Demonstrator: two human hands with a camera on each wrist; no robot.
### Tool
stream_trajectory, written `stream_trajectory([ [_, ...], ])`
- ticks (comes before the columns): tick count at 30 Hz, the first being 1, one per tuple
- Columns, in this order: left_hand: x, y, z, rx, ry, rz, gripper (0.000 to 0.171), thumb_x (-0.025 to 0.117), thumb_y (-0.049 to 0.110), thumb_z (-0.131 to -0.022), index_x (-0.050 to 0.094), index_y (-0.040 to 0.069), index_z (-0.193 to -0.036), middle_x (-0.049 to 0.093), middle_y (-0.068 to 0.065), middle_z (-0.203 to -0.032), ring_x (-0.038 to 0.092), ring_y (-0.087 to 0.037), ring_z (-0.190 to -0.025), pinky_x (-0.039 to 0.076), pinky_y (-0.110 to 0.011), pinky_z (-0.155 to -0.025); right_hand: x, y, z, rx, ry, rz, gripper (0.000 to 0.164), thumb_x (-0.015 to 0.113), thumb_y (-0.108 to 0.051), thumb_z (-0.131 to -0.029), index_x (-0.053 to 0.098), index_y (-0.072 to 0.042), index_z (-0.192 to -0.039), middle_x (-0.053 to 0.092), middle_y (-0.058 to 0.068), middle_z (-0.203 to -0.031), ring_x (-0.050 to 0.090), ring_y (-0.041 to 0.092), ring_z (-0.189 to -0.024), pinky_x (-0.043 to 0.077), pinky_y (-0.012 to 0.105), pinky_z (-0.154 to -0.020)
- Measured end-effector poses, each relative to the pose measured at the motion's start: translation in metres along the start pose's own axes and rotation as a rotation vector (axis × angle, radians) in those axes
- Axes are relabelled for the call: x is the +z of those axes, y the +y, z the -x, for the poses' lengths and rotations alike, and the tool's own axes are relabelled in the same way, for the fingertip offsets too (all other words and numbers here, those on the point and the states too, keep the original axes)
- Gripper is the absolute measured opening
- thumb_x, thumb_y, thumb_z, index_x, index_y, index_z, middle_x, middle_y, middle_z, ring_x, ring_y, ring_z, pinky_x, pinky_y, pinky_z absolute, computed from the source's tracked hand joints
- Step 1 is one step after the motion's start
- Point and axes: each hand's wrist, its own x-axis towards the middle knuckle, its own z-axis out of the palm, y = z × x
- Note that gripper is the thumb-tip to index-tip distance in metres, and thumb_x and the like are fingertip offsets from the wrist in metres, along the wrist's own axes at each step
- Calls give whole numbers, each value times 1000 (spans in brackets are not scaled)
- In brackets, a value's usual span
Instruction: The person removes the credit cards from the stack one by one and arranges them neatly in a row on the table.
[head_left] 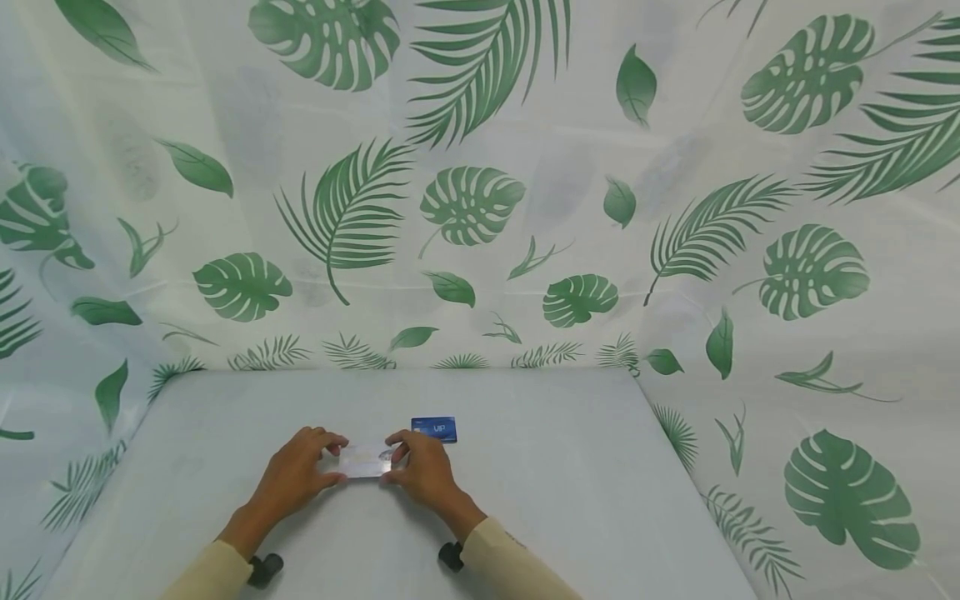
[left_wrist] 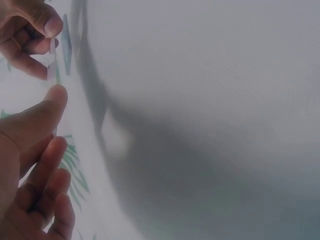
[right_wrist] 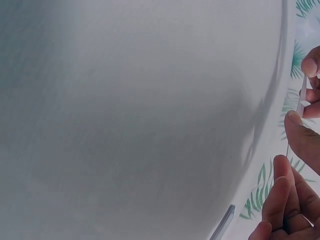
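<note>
Between both hands a pale, whitish card [head_left: 363,462] is held above the table, with a small dark mark near its right end. My left hand [head_left: 298,469] pinches the card's left end between thumb and fingers. At the opposite end, my right hand [head_left: 424,472] pinches it the same way. Both wrist views show the card almost edge-on as a thin strip, partly hidden by fingers. Just behind the right hand, a blue card [head_left: 435,428] printed with white letters lies on the table, its lower left partly covered by that hand.
A white-covered table [head_left: 555,492] spreads under the hands. Around its back and sides hangs a white sheet [head_left: 525,321] with green leaf prints, meeting the table's far edge. Dark wrist devices [head_left: 266,571] sit at the cuffs of the beige sleeves [head_left: 517,562].
</note>
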Motion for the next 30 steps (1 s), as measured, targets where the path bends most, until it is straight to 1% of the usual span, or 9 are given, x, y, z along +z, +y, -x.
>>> stream_trajectory([
  [4, -2, -3, 2, -13, -11, 0, 53, 98, 25, -73, 76, 14, -120, 67, 7, -96, 58, -11, -91, 53, -34, -78, 4, -3, -1, 3, 0, -1, 50, 96, -15, -77, 75, -17, -123, 71, -7, -88, 52, 1, -74, 45, 20, -72],
  [13, -5, -10, 6, -54, -37, -22, 54, 98, 25, -73, 76, 14, -121, 67, 7, -96, 58, -11, -90, 52, -34, -77, 13, -8, -2, -38, 17, 26, 49, 97, -18, -76, 76, -17, -120, 70, -9, -84, 52, -1, -75, 47, 21, -77],
  [21, -9, -13, 8, -83, -56, -20, 55, 97, 24, -73, 76, 13, -122, 67, 6, -96, 58, -12, -88, 51, -34, -76, 20, -13, -4, -22, 19, 29, 50, 98, -17, -74, 77, -17, -119, 69, -11, -81, 53, 0, -75, 46, 21, -75],
  [25, -9, -16, 10, -88, -60, -17, 54, 97, 23, -73, 76, 14, -122, 68, 6, -97, 58, -12, -89, 50, -34, -76, 23, -15, -3, -20, 18, 37, 50, 98, -18, -74, 77, -17, -120, 70, -11, -82, 53, 0, -77, 47, 21, -78],
  [30, -10, -21, 13, -78, -45, -17, 54, 98, 23, -73, 76, 14, -121, 68, 6, -96, 58, -12, -89, 50, -34, -76, 24, -19, -2, -31, 14, 41, 50, 97, -19, -75, 77, -16, -120, 71, -9, -82, 55, 0, -80, 50, 22, -83],
])
